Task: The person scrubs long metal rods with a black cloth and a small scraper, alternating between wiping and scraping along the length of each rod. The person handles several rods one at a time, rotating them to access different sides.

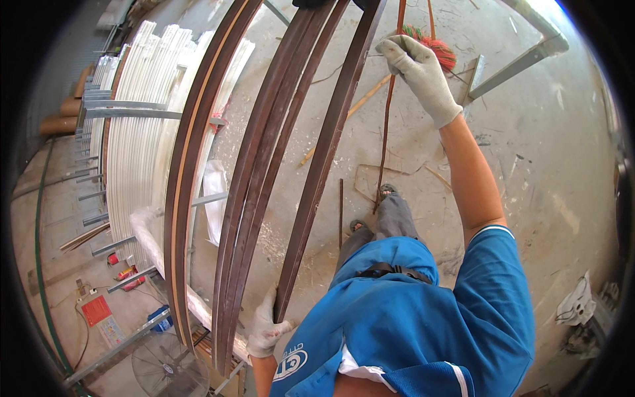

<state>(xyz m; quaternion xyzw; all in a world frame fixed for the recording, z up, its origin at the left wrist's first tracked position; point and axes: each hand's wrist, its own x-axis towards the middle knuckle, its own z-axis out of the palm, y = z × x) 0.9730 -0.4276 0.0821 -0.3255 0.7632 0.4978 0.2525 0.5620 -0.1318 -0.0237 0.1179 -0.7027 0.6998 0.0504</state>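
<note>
My left hand (266,329), in a white glove, grips the near end of a long dark brown strip (322,159) that runs away from me toward the top of the picture. My right hand (420,74), also gloved, is raised and closed around a thin brown slat (385,132) that hangs down to the floor near my feet. More long brown strips (254,159) lie side by side to the left of the one I hold. I wear a blue shirt.
A rack of long white strips (142,132) on grey metal arms (126,112) stands at the left. A red and green broom head (436,47) lies behind my right hand. A fan (169,367) sits at the bottom left; wood scraps litter the concrete floor (542,165).
</note>
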